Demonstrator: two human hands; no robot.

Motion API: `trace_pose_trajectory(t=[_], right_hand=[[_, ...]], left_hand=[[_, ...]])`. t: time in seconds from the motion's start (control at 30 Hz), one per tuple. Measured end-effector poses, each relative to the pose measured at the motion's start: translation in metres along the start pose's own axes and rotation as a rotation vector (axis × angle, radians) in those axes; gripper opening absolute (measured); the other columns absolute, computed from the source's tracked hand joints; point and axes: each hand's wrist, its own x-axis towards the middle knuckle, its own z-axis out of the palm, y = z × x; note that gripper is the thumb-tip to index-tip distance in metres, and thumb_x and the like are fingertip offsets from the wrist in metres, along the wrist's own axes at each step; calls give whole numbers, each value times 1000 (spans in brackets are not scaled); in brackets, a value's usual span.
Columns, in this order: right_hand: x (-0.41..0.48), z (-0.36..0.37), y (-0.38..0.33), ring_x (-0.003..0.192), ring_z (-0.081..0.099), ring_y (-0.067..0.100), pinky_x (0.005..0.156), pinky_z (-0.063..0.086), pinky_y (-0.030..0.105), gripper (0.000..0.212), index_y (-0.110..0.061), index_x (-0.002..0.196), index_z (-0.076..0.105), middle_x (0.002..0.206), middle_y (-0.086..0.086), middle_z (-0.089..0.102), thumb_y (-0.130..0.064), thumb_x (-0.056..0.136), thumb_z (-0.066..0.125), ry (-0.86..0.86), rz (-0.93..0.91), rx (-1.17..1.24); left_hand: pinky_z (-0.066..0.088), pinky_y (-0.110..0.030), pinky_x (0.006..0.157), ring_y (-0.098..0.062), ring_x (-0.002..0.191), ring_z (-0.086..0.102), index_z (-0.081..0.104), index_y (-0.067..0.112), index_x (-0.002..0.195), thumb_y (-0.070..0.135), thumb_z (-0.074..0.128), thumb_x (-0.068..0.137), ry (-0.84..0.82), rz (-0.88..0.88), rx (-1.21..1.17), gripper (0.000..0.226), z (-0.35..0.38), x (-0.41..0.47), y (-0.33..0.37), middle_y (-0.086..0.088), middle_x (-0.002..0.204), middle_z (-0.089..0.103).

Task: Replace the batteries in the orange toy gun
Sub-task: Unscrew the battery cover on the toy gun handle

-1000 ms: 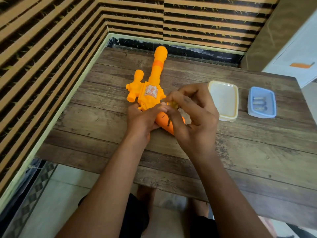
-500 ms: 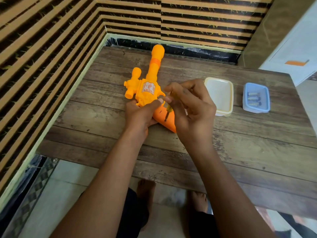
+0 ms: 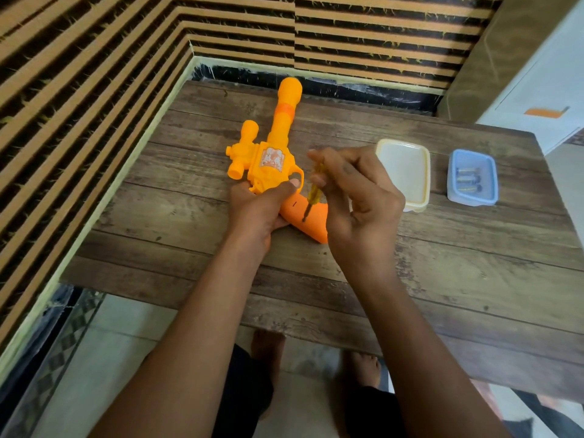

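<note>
The orange toy gun (image 3: 271, 159) lies flat on the wooden table (image 3: 442, 263), barrel pointing away from me. My left hand (image 3: 256, 210) grips it where the body meets the darker orange handle (image 3: 311, 222). My right hand (image 3: 357, 197) pinches a small yellow-handled screwdriver (image 3: 314, 194) upright, its tip resting on the handle. Three batteries (image 3: 467, 180) lie in a blue tray (image 3: 472, 200) at the right.
A cream-rimmed white container (image 3: 404, 172) sits between my right hand and the blue tray. Striped wall panels close in the table at the left and back. A white cabinet (image 3: 537, 90) stands beyond the far right corner. The table's near edge runs just above my feet.
My right hand has opened away from the left one, so the screwdriver and the gun's handle now show. The left hand still holds the gun in the same spot.
</note>
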Motion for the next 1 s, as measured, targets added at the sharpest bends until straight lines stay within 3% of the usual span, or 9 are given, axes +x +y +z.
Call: trace_pose_trajectory(t=[0.1,0.27,0.37,0.43,0.6,0.67,0.8,0.9,1.0], right_hand=[[3,-1,2,94,69,19,82,56,40,33,-2,120,74,102,8,72,14,93,62,-2,15,18],[5,1,1,92,66,15,81,53,30,10,0,104,76,100,6,70,-2,95,73,-7,20,60],[4,4,3,97,65,28,80,54,41,13,1,106,77,100,18,63,1,93,75,42,-6,46],[3,5,3,94,66,29,77,53,45,18,0,111,77,98,18,65,3,93,73,51,-18,34],[0,3,-1,109,71,16,94,57,35,37,-2,123,72,115,10,75,15,92,62,-10,-5,69],[0,2,-2,106,71,17,91,57,37,30,1,118,74,112,10,75,14,93,63,-43,-12,87],[1,5,-2,89,63,25,76,52,39,16,2,108,76,97,17,65,3,92,76,24,-60,32],[-1,6,0,89,67,25,77,54,38,22,4,108,77,97,15,69,15,91,67,79,-77,-26],[-3,5,1,96,70,25,85,57,40,31,5,114,74,106,15,73,20,91,60,69,-77,-20]], left_hand=[[64,-62,76,-33,103,77,73,14,123,21,91,67,-15,2,6,59,-1,0,0,-12,115,79],[66,-57,74,-33,102,77,72,11,122,27,89,65,-23,10,12,62,-1,-1,2,-14,113,78],[66,-57,74,-33,104,77,71,9,125,15,87,82,-28,12,21,46,-3,1,0,-15,115,78],[65,-59,74,-34,104,77,72,9,124,13,87,83,-21,6,24,44,-4,2,0,-15,115,78],[66,-55,72,-34,99,77,73,6,120,12,89,75,-24,-1,19,49,-3,1,1,-14,108,79],[66,-53,72,-34,98,77,73,4,119,11,90,76,-36,-4,18,47,-2,-1,4,-14,105,78],[67,-46,68,-28,89,78,74,11,104,24,87,51,-40,-9,33,57,0,-5,7,-12,99,79],[66,-55,74,-32,98,78,74,7,117,17,92,71,-29,-6,21,51,-1,-1,3,-13,106,79],[65,-57,75,-32,100,78,74,10,120,21,91,65,-29,0,13,58,-1,0,2,-14,111,79]])
